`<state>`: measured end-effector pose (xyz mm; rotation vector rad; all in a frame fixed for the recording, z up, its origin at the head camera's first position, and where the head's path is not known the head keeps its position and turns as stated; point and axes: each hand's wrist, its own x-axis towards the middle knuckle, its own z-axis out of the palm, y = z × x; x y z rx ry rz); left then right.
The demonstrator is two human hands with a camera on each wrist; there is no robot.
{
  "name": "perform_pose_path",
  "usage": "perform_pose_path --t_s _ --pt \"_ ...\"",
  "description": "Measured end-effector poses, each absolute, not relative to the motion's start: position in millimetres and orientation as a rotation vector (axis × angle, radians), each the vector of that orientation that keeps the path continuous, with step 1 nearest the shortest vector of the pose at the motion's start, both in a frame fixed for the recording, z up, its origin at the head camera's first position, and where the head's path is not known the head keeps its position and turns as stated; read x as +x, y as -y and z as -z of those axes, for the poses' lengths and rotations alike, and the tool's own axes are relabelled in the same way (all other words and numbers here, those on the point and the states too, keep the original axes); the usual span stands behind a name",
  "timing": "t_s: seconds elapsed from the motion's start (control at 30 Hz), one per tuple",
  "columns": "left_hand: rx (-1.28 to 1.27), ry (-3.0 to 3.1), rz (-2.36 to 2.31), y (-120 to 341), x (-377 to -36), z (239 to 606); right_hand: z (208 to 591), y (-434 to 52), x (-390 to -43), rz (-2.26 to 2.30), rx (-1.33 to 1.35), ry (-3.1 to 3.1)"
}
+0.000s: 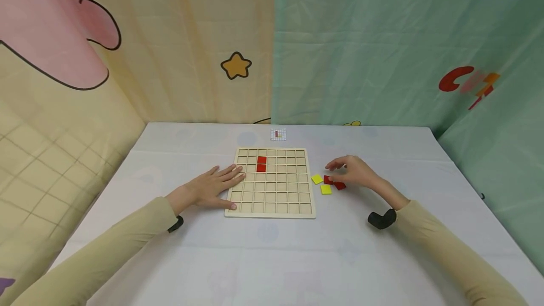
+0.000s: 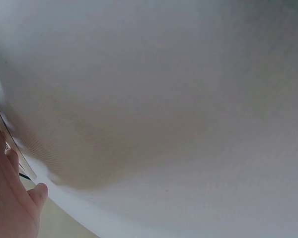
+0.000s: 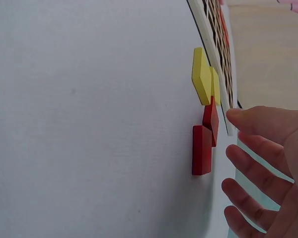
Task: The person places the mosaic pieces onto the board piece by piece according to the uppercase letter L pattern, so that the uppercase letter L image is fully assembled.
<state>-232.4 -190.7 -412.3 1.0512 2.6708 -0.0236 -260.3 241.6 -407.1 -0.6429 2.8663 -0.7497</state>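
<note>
A light wooden grid board (image 1: 270, 196) lies flat on the table. Two red square tiles (image 1: 261, 160) sit in neighbouring cells of one column, near its far side. The left hand (image 1: 210, 188) rests with spread fingers on the board's left edge; part of it shows in the left wrist view. To the right of the board lie two yellow tiles (image 1: 326, 190) and two loose red tiles (image 3: 202, 150). Just over the red ones hovers the right hand (image 1: 354, 172), fingers loosely bent and apart. In the right wrist view nothing shows between its thumb and fingers.
A small printed card (image 1: 278, 134) with a grid pattern lies behind the board, by the table's far edge. White cloth covers the table (image 1: 263, 268). Patterned curtains (image 1: 361, 51) hang behind and at both sides. A black strap piece (image 1: 382, 219) is at the right wrist.
</note>
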Motion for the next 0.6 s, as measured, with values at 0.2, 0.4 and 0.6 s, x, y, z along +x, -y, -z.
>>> perform_pose_path --t_s 0.2,0.4,0.6 --pt "1.045 -2.665 0.028 190.0 -233.1 412.3 410.1 -247.5 -259.3 0.696 -0.692 -2.841" --pt "1.069 -2.673 0.026 190.6 -232.1 411.5 412.1 -248.9 -257.2 0.725 -0.750 -2.837" --pt "1.082 -2.676 0.007 190.2 -230.8 411.1 414.6 -248.4 -257.3 0.710 -0.769 -2.863"
